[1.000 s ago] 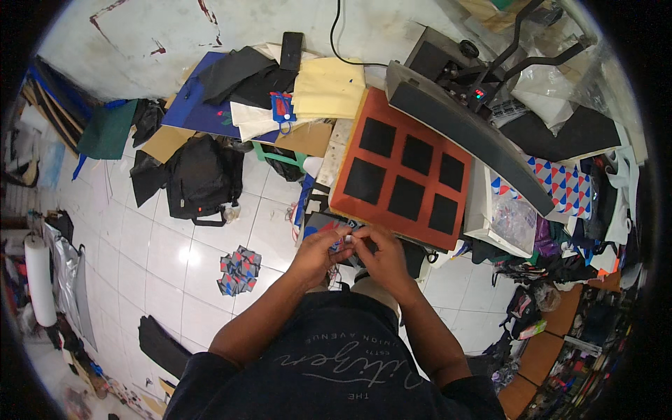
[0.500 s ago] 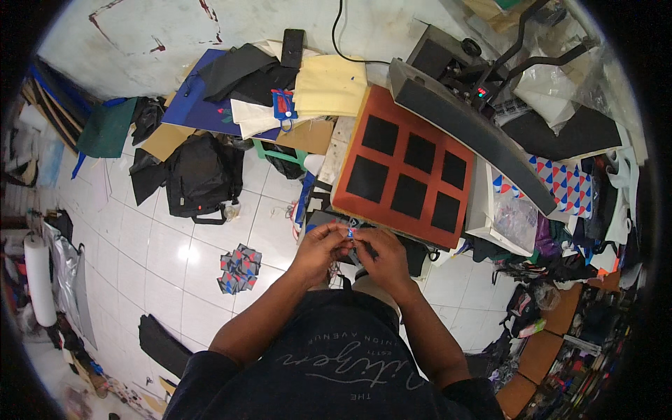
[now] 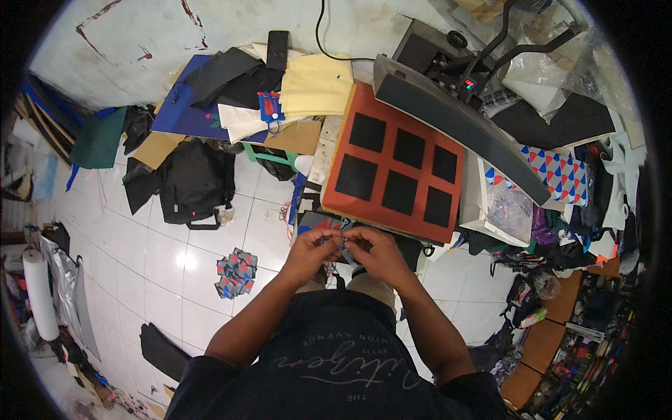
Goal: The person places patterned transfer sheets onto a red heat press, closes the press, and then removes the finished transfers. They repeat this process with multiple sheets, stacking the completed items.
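Observation:
Both hands meet just in front of the heat press's red-orange lower pad [image 3: 420, 171]. The thumb and fingers of my left hand [image 3: 311, 253] pinch one side of a small blue piece [image 3: 343, 243]. My right hand [image 3: 376, 252] pinches its other side. Most of the piece is hidden by the fingertips, so its kind cannot be made out. On the pad lie several black fabric squares [image 3: 398, 199] in two rows. Above and behind them, the press's dark upper plate [image 3: 455, 126] is swung up.
Left on the tiled floor are a pile of grey, red and blue patterned pieces [image 3: 236, 273] and a black backpack [image 3: 196, 183]. Yellow cloth [image 3: 316, 85] and a phone [image 3: 277, 49] lie beyond. A white box [image 3: 495, 210] with clear plastic stands right of the pad.
The view has shifted slightly, moving the scene a little left. My fingers have closed further over the small piece, so less of it shows. The squares stay in place on the pad.

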`<state>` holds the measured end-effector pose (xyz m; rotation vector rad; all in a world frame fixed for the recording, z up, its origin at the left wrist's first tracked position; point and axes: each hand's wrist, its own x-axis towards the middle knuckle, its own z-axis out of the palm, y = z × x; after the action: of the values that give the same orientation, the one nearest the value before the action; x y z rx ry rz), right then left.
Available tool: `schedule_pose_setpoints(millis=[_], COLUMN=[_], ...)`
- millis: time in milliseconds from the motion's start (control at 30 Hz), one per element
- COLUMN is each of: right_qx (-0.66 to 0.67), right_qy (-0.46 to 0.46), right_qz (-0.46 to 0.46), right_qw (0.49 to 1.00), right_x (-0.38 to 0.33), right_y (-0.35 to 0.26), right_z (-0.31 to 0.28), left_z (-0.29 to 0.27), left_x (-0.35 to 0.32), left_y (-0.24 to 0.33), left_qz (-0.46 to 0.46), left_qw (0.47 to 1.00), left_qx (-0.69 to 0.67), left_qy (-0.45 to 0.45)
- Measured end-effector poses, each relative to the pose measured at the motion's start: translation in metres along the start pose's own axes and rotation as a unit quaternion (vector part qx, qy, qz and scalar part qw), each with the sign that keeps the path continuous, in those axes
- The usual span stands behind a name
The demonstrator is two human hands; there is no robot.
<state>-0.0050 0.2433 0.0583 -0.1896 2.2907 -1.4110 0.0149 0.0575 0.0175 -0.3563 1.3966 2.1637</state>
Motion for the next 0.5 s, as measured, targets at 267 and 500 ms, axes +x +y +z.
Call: schedule_pose_setpoints(millis=[267,500], right_qx=[0.009,0.010], right_qy=[0.001,0.002], right_qz=[0.073,0.044], right_qw=[0.997,0.999], right_x=[-0.006,0.006], right_y=[0.006,0.029], right_z=[0.006,0.004], left_z=[0.003,-0.008], left_x=[0.004,0.013], left_y=[-0.009,-0.019], left_qz=[-0.015,-0.042], left_qw=[0.999,0.998], left_qx=[0.018,-0.017], left_qy=[0.027,0.034])
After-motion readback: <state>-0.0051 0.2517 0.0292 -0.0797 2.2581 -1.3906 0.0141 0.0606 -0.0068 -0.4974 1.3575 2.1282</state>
